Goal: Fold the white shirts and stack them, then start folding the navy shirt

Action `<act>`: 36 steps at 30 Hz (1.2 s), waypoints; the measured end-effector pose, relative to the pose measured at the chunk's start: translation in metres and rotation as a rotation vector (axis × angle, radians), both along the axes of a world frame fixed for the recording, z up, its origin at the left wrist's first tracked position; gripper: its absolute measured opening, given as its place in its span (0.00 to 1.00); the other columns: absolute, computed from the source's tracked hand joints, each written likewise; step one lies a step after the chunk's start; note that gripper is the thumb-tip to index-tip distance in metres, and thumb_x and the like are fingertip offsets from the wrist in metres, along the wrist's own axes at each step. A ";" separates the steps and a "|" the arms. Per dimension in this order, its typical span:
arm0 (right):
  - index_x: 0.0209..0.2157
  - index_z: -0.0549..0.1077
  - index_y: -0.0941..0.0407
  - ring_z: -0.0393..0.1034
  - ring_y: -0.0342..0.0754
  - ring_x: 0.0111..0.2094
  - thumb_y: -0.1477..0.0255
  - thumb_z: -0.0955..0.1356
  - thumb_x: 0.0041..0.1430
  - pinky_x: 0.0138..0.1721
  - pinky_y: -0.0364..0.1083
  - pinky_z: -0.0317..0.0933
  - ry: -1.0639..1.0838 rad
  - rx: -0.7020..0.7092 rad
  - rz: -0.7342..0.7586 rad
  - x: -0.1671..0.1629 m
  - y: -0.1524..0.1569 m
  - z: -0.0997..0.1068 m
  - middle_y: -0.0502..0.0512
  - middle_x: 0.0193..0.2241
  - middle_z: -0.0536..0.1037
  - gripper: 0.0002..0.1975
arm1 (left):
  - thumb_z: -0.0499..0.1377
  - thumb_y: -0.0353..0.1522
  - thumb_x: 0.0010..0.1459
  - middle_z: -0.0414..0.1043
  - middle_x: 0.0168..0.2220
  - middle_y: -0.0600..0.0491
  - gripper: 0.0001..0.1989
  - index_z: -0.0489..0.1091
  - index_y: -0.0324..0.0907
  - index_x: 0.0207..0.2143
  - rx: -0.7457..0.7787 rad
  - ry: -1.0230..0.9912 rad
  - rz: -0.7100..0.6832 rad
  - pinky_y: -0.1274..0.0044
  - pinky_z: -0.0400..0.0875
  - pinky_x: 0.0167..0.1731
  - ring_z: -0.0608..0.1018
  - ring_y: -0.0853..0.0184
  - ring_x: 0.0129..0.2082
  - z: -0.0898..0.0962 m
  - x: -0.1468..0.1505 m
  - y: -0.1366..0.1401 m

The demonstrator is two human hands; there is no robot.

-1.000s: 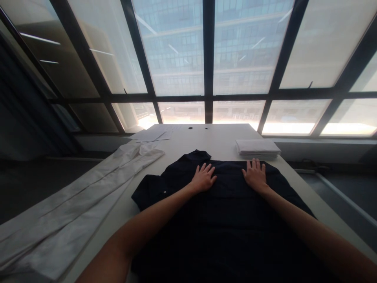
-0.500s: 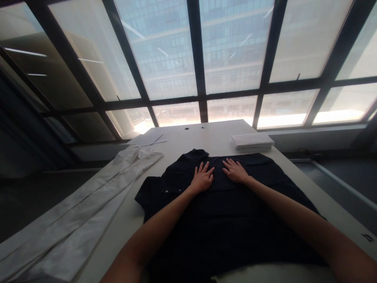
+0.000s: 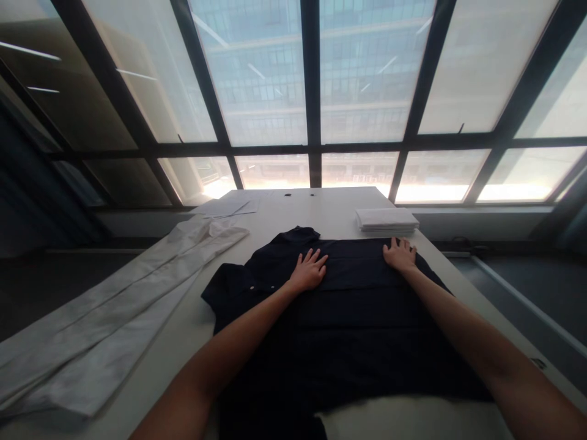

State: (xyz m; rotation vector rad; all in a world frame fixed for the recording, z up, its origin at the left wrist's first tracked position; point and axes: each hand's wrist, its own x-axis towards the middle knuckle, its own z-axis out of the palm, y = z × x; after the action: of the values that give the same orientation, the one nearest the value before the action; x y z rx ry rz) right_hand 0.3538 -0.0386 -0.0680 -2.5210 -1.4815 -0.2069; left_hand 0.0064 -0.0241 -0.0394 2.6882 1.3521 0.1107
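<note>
A dark navy shirt (image 3: pixel 353 318) is spread over the white table, its collar end pointing away from me and two small buttons showing at the left. On the upper middle of the cloth lies my left hand (image 3: pixel 309 271), flat with fingers spread. My right hand (image 3: pixel 400 254) rests near the shirt's far right edge, fingers apart and a little bent over the cloth. Neither hand grips the fabric visibly. The shirt's near edge curves in front of me, where bare tabletop shows.
Along the left of the white table (image 3: pixel 339 211) runs a long rumpled white cloth (image 3: pixel 137 293). Paper sheets (image 3: pixel 229 206) lie at the back left. A folded white stack (image 3: pixel 387 219) sits beyond the shirt at the right. Tall framed windows (image 3: pixel 270 73) stand behind the table.
My right hand has slid rightward across the shirt from near the middle to its far right edge. My left hand stays about where it was on the cloth. The view has shifted slightly.
</note>
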 end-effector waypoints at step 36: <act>0.71 0.56 0.59 0.43 0.60 0.72 0.57 0.53 0.71 0.68 0.63 0.41 0.116 -0.128 0.155 -0.024 0.011 -0.004 0.65 0.72 0.51 0.33 | 0.40 0.48 0.71 0.41 0.75 0.54 0.31 0.50 0.51 0.72 -0.024 -0.016 -0.013 0.52 0.40 0.68 0.44 0.53 0.74 -0.006 -0.008 0.011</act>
State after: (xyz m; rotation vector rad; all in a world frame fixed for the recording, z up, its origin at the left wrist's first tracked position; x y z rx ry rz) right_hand 0.3301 -0.0275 -0.0718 -2.4513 -1.6820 0.0599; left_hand -0.0019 -0.0129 -0.0454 2.6705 1.3232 0.1141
